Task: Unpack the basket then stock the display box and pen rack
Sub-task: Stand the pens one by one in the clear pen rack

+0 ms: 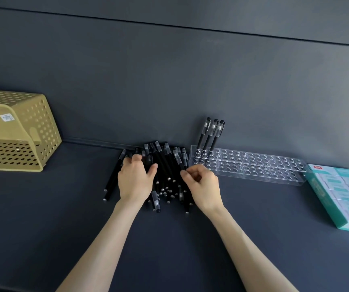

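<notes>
A heap of black pens [165, 171] lies on the dark shelf in the middle. My left hand [135, 180] rests on the left side of the heap with its fingers spread over several pens. My right hand [203, 186] pinches one black pen [178, 160] at the heap's right edge, the pen's capped end pointing up and away. Right of the heap stands a clear acrylic pen rack [253, 165] with many round holes. Three black pens [210, 133] stand upright in its left end. A teal display box [342, 197] filled with small white packs lies at the far right.
A tan perforated basket [22, 135] lies tipped on its side at the left, its opening toward me. The dark wall [169, 81] rises right behind the heap and the rack. Bare shelf surface lies in front of my arms.
</notes>
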